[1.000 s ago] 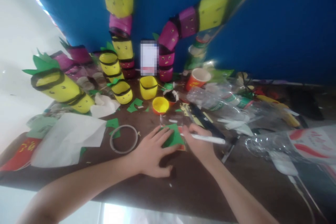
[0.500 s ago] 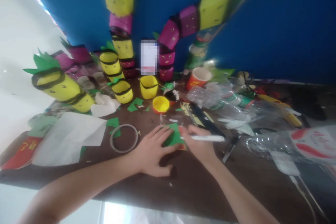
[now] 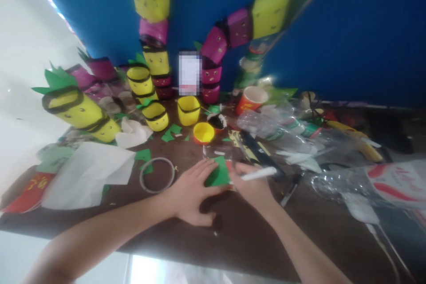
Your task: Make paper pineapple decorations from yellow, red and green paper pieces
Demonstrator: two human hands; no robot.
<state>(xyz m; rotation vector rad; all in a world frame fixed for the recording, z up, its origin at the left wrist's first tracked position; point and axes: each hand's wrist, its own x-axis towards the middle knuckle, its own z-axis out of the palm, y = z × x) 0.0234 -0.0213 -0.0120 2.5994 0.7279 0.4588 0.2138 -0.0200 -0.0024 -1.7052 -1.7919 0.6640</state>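
Note:
My left hand [image 3: 192,193] lies open, its fingers flat on the left side of a small green paper piece [image 3: 218,172] and its thumb spread away. Beneath the green piece, a red-and-white printed card [image 3: 229,166] shows at the right edge. My right hand [image 3: 254,186] is closed round a white pen [image 3: 259,174] at the right edge of the paper; the pen's tip is hidden by the fingers. To the left of my left hand rests a roll of clear tape [image 3: 157,175]. A yellow-lined cup [image 3: 203,133] stands just beyond the paper.
Yellow banded cups [image 3: 188,111] and a tilted red paper cup [image 3: 252,100] stand toward the blue wall. Crumpled plastic bottles [image 3: 266,124] lie at the right, near a large bottle [image 3: 392,182]. White paper [image 3: 89,175] covers the left part of the brown table [image 3: 159,239].
The white pen has tilted, its rear end rising and coming inward in my right hand. My left hand stays on the green paper, with hardly any shift.

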